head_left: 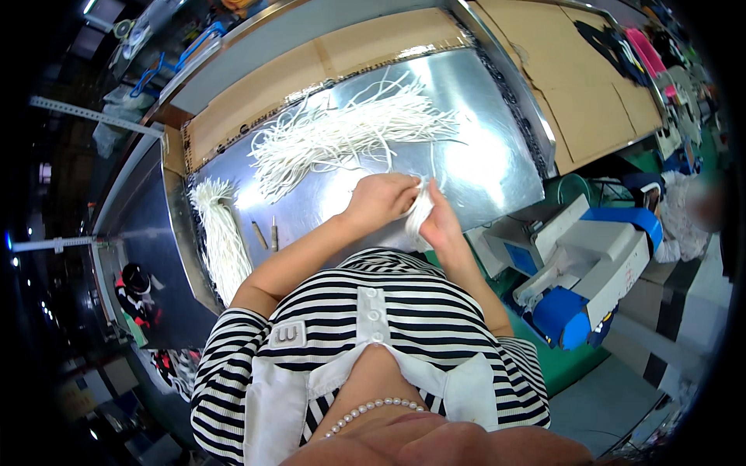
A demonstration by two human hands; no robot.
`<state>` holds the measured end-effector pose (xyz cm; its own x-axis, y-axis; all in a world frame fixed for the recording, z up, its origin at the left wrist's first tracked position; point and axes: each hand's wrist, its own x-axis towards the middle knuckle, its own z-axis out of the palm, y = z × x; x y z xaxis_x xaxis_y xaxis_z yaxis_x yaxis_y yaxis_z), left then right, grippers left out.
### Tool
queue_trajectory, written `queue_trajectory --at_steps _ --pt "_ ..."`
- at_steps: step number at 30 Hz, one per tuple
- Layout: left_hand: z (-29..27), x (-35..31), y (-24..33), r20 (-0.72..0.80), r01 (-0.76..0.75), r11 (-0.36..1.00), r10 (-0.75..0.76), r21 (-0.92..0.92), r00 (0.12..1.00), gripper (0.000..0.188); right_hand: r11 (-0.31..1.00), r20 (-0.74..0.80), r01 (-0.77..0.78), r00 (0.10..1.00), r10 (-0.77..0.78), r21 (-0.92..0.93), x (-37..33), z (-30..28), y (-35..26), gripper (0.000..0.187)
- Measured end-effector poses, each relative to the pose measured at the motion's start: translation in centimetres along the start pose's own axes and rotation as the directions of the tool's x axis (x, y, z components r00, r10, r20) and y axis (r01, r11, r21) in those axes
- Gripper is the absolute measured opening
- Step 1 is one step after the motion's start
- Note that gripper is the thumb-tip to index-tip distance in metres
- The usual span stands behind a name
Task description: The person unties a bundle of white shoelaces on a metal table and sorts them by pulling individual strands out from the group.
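Item: small bunch of white cords (420,211), gathered between my two hands at the near edge of the bench, just in front of my striped shirt. The bunch stands roughly upright and hangs down a little below my grip, probably so that its ends line up.

My left hand (381,200): fingers curled over, closed on the top of the bunch from the left. My right hand (440,225): fingers wrapped around the same bunch from the right, thumb side pressed against the cords. The two hands touch across it; the bunch shows only as a narrow white strip between them.

Loose pile of white cords (350,132): spread out across the middle of the bench, beyond my hands and apart from them, strands fanned out toward the far edge, likely the stock I draw from.

Tied bundle of white cords (221,233): lying lengthwise along the left edge of the bench, strands straight and together, looking sorted.

Two small pen-like tools (266,233): side by side between the tied bundle and my left forearm.

Shiny metal bench top (497,163): carries everything above.

Cardboard sheet (373,43): along the far edge.

Blue and grey machine (590,264): off the right edge, lower down.
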<state>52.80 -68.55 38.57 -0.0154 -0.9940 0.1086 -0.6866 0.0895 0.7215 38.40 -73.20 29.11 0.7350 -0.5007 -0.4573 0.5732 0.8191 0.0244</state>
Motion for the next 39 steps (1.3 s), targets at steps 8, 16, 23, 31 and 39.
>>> queue_trajectory --at_steps 8,16,23,31,39 --pt "0.5 -0.6 -1.6 0.062 -0.13 0.98 0.14 -0.151 0.988 0.021 0.966 -0.078 0.196 0.974 -0.212 -0.169 -1.8 0.8 -3.6 0.026" --pt "3.3 1.9 -10.5 -0.168 0.431 0.882 -0.403 0.191 0.9 0.041 0.868 0.14 0.496 0.859 -0.493 0.01 -11.3 8.2 -14.1 0.012" --pt "4.8 1.2 -13.4 -0.23 0.117 0.955 -0.053 0.273 0.972 0.022 0.862 -0.18 0.305 0.898 -0.402 -0.405 -5.1 8.0 -9.5 0.013" --pt "-9.6 3.5 -8.4 0.056 0.254 0.507 -0.373 -0.824 0.926 0.016 0.949 -0.115 -0.096 0.991 0.064 -0.299 3.9 8.7 -2.5 0.009" --pt "-19.8 3.5 -7.4 -0.001 0.218 0.625 -0.331 -0.749 0.944 0.025 0.937 0.125 -0.165 0.969 0.212 -0.307 8.1 12.1 1.1 0.022"
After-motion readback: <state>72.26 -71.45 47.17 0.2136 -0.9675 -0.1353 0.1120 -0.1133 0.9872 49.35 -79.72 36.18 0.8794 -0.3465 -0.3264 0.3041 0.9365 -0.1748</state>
